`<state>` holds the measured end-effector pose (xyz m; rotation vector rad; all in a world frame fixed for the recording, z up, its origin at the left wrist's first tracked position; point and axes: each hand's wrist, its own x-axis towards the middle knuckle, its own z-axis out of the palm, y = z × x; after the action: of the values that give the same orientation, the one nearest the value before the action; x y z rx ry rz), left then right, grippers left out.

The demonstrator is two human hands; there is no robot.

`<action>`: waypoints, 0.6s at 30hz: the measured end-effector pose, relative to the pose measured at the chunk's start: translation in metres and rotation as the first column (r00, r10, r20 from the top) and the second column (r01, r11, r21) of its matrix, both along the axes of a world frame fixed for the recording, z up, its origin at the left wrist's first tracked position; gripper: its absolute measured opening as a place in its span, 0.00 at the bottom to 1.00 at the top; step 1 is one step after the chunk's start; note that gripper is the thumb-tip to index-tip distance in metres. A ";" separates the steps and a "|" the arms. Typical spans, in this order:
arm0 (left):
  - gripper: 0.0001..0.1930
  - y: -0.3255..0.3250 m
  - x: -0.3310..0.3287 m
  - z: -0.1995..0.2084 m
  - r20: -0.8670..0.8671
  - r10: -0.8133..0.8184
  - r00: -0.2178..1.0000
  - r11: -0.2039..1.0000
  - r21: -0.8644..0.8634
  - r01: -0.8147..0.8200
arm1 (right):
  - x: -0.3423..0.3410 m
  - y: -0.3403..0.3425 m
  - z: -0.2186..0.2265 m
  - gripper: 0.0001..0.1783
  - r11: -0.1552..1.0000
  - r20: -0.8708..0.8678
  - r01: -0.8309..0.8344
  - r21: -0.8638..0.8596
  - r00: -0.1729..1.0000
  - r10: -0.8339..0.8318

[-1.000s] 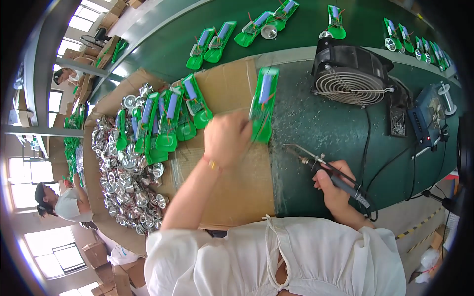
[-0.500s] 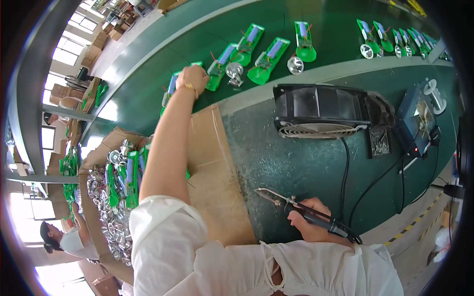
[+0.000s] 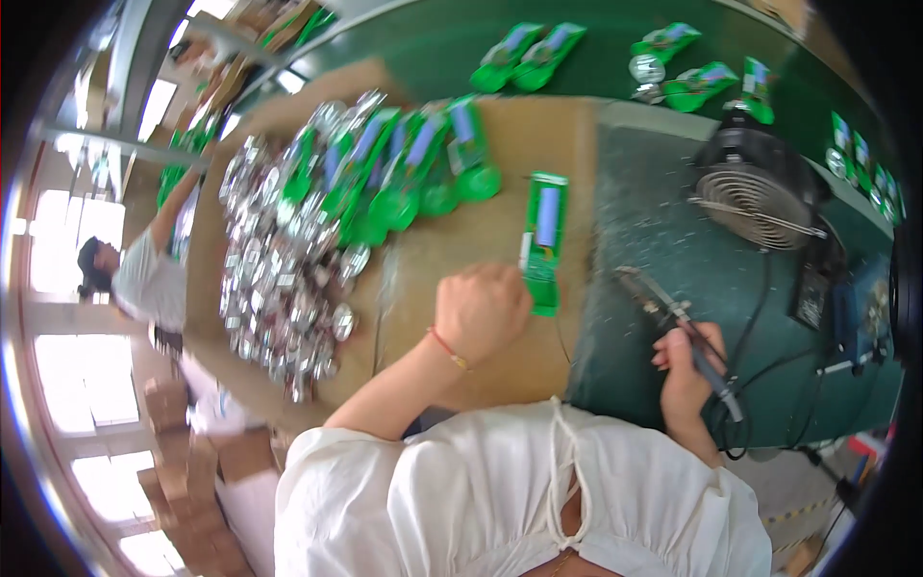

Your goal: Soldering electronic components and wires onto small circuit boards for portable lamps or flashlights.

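Leftward, shiny reflectors crowd green units; a knock could scatter them. Left hand curls, grip unclear, beside green casing on cardboard. Right hand clasps soldering tool; careless swing, if hot, might scorch casing.

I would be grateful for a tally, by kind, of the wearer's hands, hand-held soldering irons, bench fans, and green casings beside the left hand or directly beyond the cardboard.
Left hand and right hand: 2
Soldering iron: 1
Black fan: 1
Green casing beside the left hand: 1
Green casings beyond the cardboard: 2
Total: 7
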<state>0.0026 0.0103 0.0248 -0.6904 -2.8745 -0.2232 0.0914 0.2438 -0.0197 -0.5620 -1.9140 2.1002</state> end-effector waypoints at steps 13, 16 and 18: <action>0.15 -0.143 0.028 0.019 -0.439 0.644 0.627 0.713 0.047 -0.700 | 0.005 -0.016 -0.004 0.08 0.997 -0.112 0.023 0.078 0.994 -0.014; 0.12 -0.167 0.014 0.020 -0.366 0.713 0.598 0.632 -0.035 -0.774 | 0.010 -0.022 0.005 0.08 0.996 -0.144 -0.019 0.091 0.989 0.032; 0.10 -0.180 0.012 0.012 -0.160 0.719 0.676 0.691 0.271 -0.670 | 0.012 -0.026 0.006 0.08 0.994 -0.134 -0.013 0.110 0.991 0.028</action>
<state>0.0143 -0.1696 0.0368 0.4237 -2.5792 -0.2637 0.1032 0.2179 -0.0142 -0.3687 -1.9502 1.9766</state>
